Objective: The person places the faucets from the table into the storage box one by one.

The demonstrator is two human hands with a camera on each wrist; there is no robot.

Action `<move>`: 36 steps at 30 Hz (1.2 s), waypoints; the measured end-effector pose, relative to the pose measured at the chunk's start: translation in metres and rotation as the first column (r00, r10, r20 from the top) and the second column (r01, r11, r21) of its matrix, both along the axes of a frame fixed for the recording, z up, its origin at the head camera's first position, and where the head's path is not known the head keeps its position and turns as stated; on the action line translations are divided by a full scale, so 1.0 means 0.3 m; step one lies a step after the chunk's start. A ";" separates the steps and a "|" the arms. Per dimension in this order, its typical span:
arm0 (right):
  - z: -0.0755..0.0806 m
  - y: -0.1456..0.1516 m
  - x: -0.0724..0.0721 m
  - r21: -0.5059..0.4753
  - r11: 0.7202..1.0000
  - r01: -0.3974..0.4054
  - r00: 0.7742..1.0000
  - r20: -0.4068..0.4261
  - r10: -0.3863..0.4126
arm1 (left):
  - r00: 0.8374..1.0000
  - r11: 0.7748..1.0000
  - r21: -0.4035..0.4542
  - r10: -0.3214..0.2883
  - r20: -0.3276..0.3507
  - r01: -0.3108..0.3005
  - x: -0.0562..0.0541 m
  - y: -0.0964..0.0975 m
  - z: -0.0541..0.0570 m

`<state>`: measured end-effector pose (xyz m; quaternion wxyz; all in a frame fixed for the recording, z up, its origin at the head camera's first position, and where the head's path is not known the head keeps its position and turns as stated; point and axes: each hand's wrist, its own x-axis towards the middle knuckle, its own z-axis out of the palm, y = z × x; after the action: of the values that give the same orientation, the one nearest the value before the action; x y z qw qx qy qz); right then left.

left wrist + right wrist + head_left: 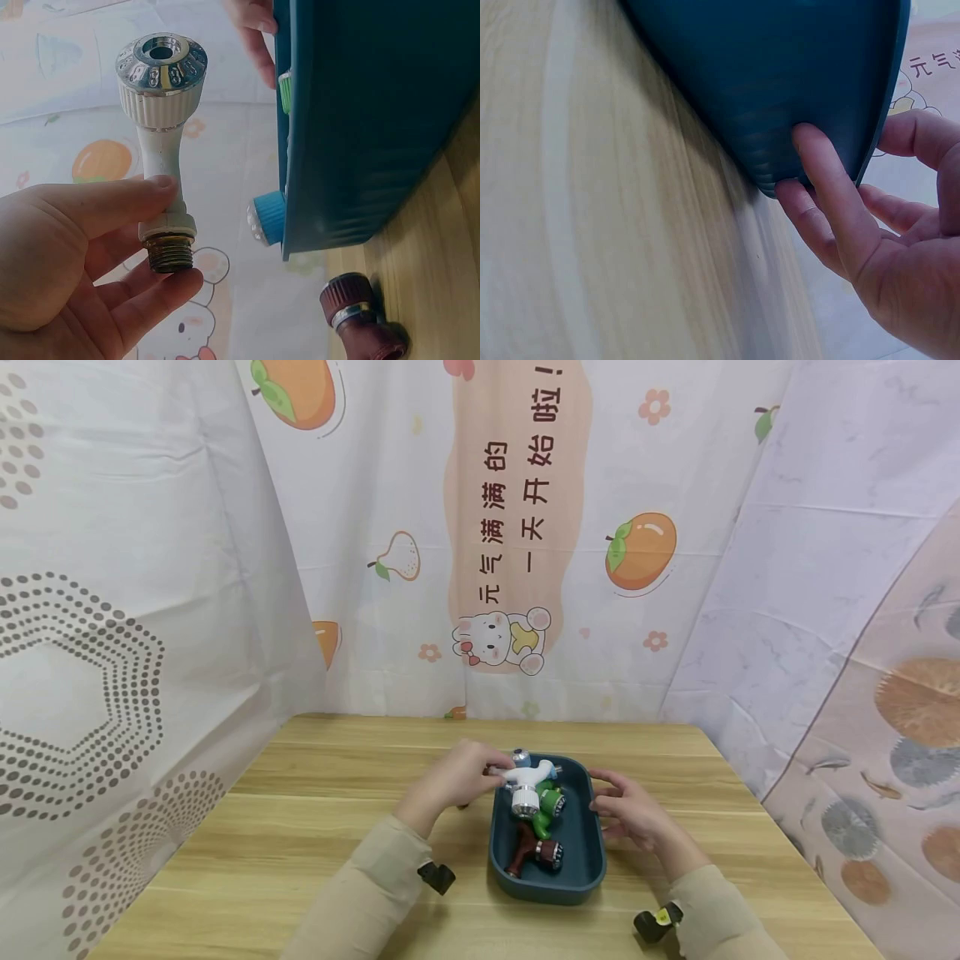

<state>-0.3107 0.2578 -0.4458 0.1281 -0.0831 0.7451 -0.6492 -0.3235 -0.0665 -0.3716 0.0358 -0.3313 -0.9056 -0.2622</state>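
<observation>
My left hand (pixel 467 770) pinches a white tap (pixel 161 154) by its stem, thumb on the near side. Its ribbed, chrome-faced end points up in the left wrist view, and its brass-coloured thread is at the bottom. In the head view the tap is above the left part of a dark teal tray (pixel 581 827). Inside the tray lie a green tap (pixel 552 802), a dark red-brown tap (pixel 536 850) and a blue-ended tap (pixel 268 214). My right hand (pixel 633 810) touches the tray's right side, fingers spread against the outer wall and rim.
Another dark red-brown tap (pixel 352 307) lies on the wooden table (pixel 315 852) outside the tray, mostly hidden behind my left hand in the head view. Printed curtains (pixel 375 635) enclose the table at the back and sides.
</observation>
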 end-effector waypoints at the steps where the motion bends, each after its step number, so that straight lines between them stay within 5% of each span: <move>1: -0.001 0.000 0.000 0.000 1.000 0.000 1.000 -0.001 0.000 | 1.000 1.000 -0.002 0.000 0.008 0.000 0.001 0.004 -0.001; 26: 0.002 -0.002 -0.001 -0.007 1.000 0.003 1.000 0.015 -0.003 | 0.998 0.992 -0.109 -0.067 -0.022 0.064 0.010 0.101 -0.042; 36: 0.005 0.000 0.003 -0.006 1.000 -0.007 1.000 0.015 0.007 | 0.995 0.985 -0.143 -0.090 0.039 0.095 0.012 0.133 -0.062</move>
<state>-0.3099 0.2577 -0.4442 0.1358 -0.0814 0.7420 -0.6515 -0.3198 -0.0266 -0.3901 -0.0154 -0.3705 -0.9064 -0.2024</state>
